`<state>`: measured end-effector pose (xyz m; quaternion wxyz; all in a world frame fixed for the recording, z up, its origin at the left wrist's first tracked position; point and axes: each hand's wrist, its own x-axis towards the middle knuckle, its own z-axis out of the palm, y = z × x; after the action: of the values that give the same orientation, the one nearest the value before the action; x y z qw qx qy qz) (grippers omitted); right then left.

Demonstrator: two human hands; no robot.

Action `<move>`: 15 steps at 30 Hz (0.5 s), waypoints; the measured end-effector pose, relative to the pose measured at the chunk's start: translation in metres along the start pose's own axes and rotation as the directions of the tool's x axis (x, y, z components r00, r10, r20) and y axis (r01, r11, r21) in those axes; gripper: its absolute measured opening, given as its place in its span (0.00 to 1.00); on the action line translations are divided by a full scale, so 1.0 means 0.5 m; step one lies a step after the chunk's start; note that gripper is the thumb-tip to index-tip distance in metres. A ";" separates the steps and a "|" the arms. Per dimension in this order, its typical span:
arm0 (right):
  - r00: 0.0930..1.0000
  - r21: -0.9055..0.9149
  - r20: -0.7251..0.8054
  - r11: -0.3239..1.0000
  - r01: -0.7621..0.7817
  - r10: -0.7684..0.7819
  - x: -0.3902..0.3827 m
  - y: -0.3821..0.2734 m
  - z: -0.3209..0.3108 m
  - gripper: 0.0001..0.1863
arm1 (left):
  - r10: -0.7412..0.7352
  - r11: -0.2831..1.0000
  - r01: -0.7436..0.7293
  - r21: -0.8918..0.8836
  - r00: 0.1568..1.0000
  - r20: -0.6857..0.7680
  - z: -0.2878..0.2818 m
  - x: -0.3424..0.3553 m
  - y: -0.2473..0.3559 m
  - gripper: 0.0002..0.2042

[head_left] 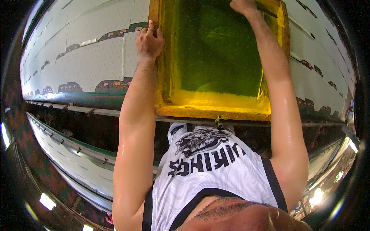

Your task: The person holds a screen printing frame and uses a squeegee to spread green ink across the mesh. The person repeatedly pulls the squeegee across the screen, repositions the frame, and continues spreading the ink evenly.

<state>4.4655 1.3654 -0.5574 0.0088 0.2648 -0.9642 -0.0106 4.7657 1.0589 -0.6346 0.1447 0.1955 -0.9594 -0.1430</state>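
A screen-printing frame (216, 112) with yellow-stained wooden sides and green mesh lies in front of me on a long table. My left hand (149, 43) rests at its left side, index finger stretched forward and thumb apart, touching the wooden edge. Over the far part of the mesh, toward the right, my right hand (243, 5) is closed; the picture's upper edge cuts it off, so what it grips is hidden. Yellow ink (219, 97) lies along the near inner border of the frame.
White fabric panels (92, 54) with dark flowered patches cover the table on both sides. A metal rail (83, 109) runs along its near edge. A small metal fitting (219, 124) sits at the frame's near side. Another long table (81, 156) stands behind me at the left.
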 end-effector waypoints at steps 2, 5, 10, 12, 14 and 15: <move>0.995 -0.118 0.056 0.989 0.088 -0.082 0.032 0.028 0.011 0.20 | -0.031 1.000 0.031 0.000 0.999 0.032 0.001 -0.002 0.005 0.28; 0.987 -0.086 0.037 0.984 0.158 -0.155 0.050 0.038 -0.020 0.20 | -0.008 0.999 0.008 0.032 1.000 0.003 -0.005 0.002 -0.013 0.27; 0.989 0.034 0.102 0.994 0.108 -0.111 0.083 -0.003 -0.053 0.19 | -0.022 1.000 0.022 0.014 1.000 -0.007 -0.002 -0.007 0.000 0.25; 0.981 0.049 0.156 0.993 0.111 -0.118 0.119 -0.028 -0.037 0.18 | -0.007 1.000 0.007 0.023 1.000 -0.027 -0.002 0.001 0.002 0.25; 0.952 0.037 0.154 0.964 0.262 -0.265 0.170 -0.100 0.010 0.16 | -0.026 0.994 0.033 0.100 0.997 -0.073 -0.014 -0.039 -0.036 0.25; 0.940 0.009 0.147 0.951 0.310 -0.308 0.195 -0.108 0.022 0.16 | -0.030 0.994 0.039 0.104 0.996 -0.089 -0.017 -0.030 -0.035 0.25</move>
<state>4.4091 1.2693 -0.5687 -0.0617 0.4112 -0.9086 -0.0381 4.7879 1.0478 -0.6358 0.1732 0.2256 -0.9548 -0.0859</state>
